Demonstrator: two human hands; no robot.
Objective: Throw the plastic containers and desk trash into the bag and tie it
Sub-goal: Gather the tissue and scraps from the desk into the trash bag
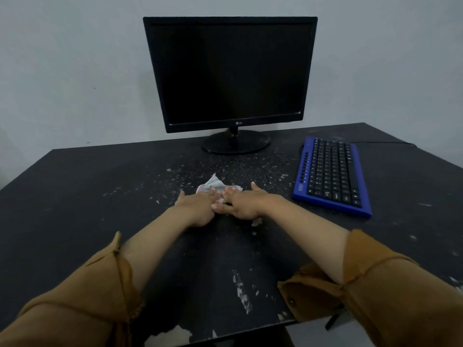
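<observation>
Hands touching crumpled tissue beyond.

The scene is dim and flat, with a cool grey cast and no clear light source. The black matte desk top swallows detail. Wide-angle distortion bends the desk edges outward, and the brown fabric sleeves look soft near the lower corners.

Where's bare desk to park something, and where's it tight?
Free: black desk left of the left hand; near edge between the brown sleeves. Tight: centre, both hands on the crumpled white tissue, right hand beside the blue keyboard, black monitor behind.
</observation>
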